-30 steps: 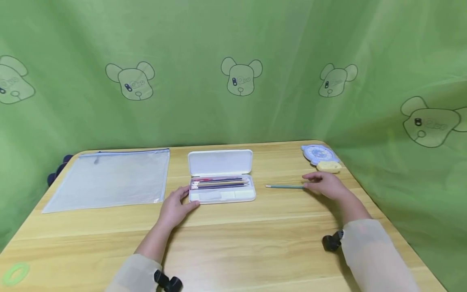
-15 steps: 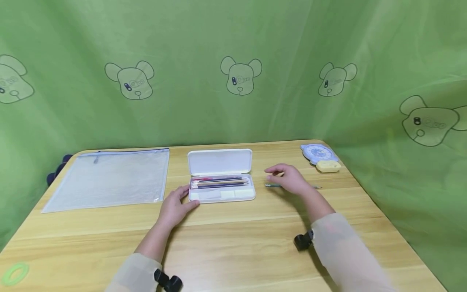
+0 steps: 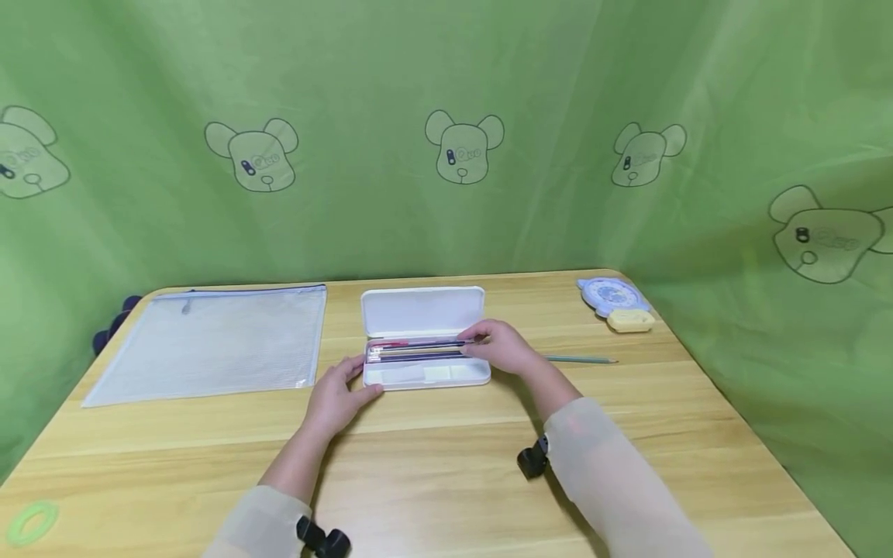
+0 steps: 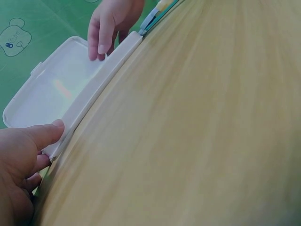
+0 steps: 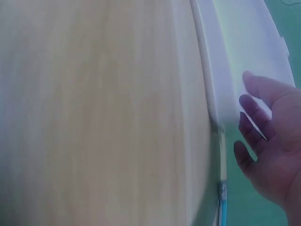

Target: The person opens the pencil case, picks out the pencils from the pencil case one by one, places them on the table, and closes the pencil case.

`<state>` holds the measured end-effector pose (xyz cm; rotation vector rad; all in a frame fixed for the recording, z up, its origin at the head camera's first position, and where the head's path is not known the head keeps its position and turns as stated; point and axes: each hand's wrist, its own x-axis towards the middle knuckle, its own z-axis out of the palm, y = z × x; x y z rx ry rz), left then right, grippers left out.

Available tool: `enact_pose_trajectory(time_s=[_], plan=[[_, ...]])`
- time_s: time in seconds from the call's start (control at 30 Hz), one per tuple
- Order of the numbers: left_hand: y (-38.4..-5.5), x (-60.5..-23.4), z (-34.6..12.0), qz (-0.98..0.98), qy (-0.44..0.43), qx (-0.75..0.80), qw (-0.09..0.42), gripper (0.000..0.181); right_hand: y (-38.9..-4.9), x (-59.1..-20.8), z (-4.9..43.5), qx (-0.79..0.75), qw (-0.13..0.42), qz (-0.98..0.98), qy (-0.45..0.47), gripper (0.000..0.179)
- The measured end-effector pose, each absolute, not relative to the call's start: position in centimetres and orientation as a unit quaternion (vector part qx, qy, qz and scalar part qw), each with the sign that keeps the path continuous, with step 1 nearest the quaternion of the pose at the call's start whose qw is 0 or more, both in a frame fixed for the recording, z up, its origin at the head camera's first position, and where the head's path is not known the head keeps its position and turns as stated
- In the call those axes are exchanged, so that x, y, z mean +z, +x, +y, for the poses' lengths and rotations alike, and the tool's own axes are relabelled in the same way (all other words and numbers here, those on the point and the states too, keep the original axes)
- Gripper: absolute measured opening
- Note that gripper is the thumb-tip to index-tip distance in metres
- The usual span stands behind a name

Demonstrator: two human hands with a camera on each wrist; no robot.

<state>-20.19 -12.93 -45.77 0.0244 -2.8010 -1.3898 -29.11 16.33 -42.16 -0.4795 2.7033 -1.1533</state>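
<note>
A white pencil case lies on the table with its lid raised at the back. Several pencils lie side by side in it. My left hand grips the case's left end, thumb on the front wall and fingers around the side. Over the case's right end is my right hand, fingertips at the pencils' right ends. Its fingers are apart and loosely bent in the right wrist view, with nothing between them. A green pencil lies on the table right of the case.
A clear mesh zip pouch lies flat at the left. A blue round clock-like disc and a pale yellow block sit at the back right. A green ring is near the front left. A green curtain hangs behind the table.
My right hand has moved left from the green pencil to the right end of the case, leaving the pencil on the table. The left hand has stayed on the case.
</note>
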Motion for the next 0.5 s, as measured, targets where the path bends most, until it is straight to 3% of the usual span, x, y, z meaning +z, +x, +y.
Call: enact_pose_trajectory(time_s=[0.5], plan=[[-20.3, -45.9, -13.1, -0.896, 0.006, -0.443, 0.01, 0.067, -29.7, -41.6, 14.1, -0.278, 0.128, 0.937, -0.167, 0.019]])
